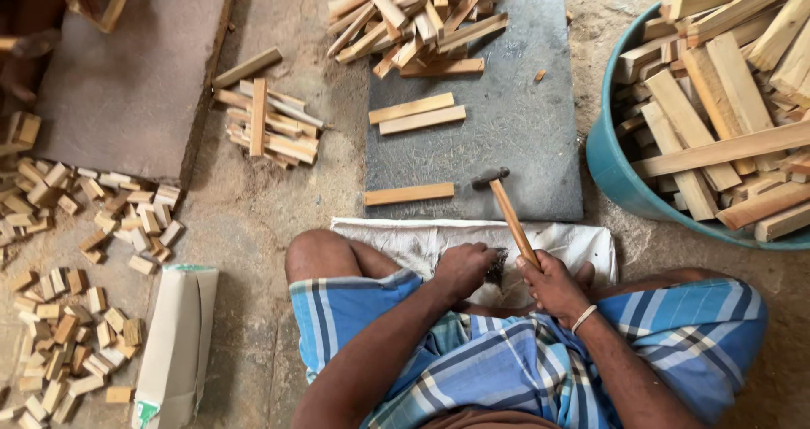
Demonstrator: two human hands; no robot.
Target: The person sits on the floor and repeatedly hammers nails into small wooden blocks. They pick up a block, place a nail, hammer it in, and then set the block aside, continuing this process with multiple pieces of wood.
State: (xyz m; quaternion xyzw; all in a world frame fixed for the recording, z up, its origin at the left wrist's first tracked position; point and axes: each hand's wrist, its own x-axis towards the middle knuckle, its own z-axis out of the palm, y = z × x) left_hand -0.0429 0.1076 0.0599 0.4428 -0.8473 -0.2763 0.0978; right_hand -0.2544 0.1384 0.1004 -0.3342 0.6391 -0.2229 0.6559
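The teal tub [609, 163] at the person's right is heaped above its rim with long wooden slats [717, 100] that could slide out if knocked, and the loose pile of sticks [413, 16] crowds the far end of the dark slab [523, 125]. The hammer [506, 210] lies head-down on the slab's near edge, its handle clasped in the closed right hand [553, 286]; a glancing swing risks striking fingers. The left hand [462, 269] is curled around a small dark object, possibly nails, which could scatter onto the white cloth [396, 235].
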